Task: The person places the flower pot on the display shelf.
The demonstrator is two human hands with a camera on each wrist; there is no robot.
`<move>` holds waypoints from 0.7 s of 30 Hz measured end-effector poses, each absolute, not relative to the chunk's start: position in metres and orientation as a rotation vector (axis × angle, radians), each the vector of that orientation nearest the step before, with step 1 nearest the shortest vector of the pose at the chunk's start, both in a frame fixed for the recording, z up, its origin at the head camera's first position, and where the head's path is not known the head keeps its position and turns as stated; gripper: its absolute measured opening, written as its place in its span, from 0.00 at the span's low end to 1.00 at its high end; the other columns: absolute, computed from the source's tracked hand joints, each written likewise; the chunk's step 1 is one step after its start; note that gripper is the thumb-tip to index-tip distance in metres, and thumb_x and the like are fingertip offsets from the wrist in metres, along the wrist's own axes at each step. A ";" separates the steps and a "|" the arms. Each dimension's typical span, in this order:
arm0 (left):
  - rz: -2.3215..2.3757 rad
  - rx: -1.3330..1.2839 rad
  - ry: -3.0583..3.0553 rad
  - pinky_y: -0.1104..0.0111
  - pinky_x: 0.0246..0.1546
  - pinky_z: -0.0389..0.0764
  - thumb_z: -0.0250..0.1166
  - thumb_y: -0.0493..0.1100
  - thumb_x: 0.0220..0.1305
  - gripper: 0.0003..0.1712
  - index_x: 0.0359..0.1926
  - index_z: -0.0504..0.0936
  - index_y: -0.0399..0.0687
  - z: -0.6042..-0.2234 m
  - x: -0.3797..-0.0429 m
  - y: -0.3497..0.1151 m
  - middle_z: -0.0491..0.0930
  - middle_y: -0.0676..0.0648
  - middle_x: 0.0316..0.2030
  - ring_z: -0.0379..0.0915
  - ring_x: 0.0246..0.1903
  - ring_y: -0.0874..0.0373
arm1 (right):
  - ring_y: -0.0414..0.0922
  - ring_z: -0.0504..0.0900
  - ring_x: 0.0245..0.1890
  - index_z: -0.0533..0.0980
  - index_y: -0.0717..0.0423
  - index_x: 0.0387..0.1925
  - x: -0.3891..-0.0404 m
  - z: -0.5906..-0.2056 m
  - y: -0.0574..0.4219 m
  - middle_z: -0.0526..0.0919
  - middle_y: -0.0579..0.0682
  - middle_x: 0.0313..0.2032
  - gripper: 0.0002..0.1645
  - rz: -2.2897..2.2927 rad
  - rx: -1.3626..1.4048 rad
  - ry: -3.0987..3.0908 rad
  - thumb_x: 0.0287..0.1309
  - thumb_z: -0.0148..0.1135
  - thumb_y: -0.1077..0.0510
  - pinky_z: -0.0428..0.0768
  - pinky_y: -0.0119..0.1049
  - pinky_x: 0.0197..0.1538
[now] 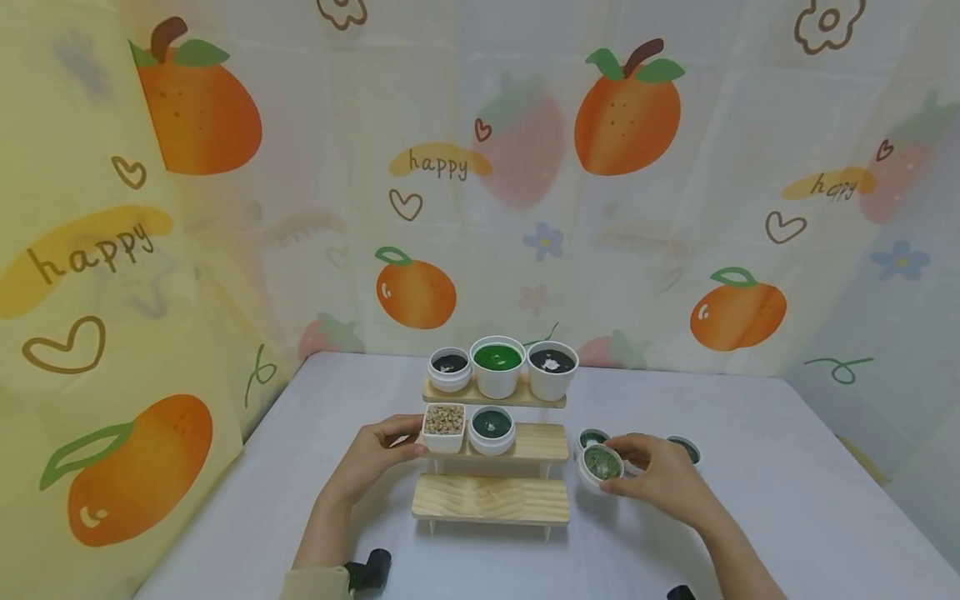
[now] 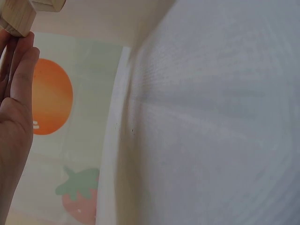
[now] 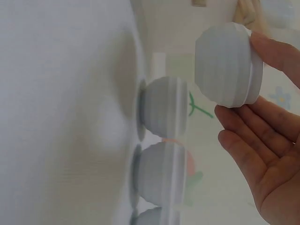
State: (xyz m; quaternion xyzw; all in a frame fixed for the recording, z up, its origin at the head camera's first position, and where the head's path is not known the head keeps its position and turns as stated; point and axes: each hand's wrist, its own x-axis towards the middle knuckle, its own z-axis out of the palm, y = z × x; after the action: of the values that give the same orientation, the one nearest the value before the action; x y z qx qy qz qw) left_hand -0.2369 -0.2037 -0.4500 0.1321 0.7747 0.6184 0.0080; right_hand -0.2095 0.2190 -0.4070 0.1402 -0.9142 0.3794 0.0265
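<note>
Right hand (image 1: 660, 479), in my head view, pinches a round white cup (image 1: 590, 482) of green bits (image 1: 602, 461) near the wooden stand (image 1: 491, 498). Left-wrist view: my left hand (image 2: 16, 108) touches smooth wood, fingers nearly straight. Right-wrist view: the ridged cup points mouth up, nearly upright, above white cloth (image 3: 56, 103) by a fruit-print sheet (image 3: 225, 187).

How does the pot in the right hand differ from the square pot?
The held pot is round, the square pot four-sided. The held pot contains green material, the square pot tan granules. The held pot is aloft in the right hand; the square pot stands on the middle shelf. Both are white and open-topped.
</note>
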 end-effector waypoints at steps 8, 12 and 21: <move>1.940 0.414 2.415 0.78 0.57 0.75 0.74 0.43 0.55 0.27 0.57 0.82 0.43 -0.450 -0.236 -0.204 0.83 0.60 0.51 0.75 0.54 0.73 | 0.50 0.87 0.49 0.82 0.51 0.49 -0.209 -0.390 0.218 0.88 0.50 0.47 0.33 1.127 0.422 -2.785 0.40 0.81 0.44 0.85 0.44 0.52; 1.935 0.413 2.420 0.78 0.57 0.75 0.74 0.43 0.55 0.27 0.57 0.82 0.43 -0.450 -0.236 -0.204 0.83 0.61 0.50 0.75 0.54 0.73 | 0.49 0.86 0.48 0.82 0.51 0.49 -0.210 -0.383 0.217 0.88 0.50 0.47 0.32 1.158 0.456 -2.739 0.41 0.81 0.45 0.85 0.42 0.53; 1.935 0.431 2.423 0.77 0.56 0.76 0.74 0.43 0.56 0.26 0.57 0.82 0.44 -0.450 -0.236 -0.204 0.83 0.61 0.50 0.76 0.53 0.72 | 0.51 0.85 0.50 0.81 0.53 0.50 -0.210 -0.373 0.206 0.87 0.51 0.48 0.31 1.217 0.457 -2.718 0.41 0.81 0.50 0.83 0.43 0.56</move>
State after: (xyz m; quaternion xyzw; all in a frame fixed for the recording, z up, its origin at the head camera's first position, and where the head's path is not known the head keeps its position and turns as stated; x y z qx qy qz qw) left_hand -0.2364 -0.2040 -0.4505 0.1377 0.7740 0.6180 0.0055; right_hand -0.2104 0.2056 -0.3730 0.1513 -0.9003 0.4031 0.0645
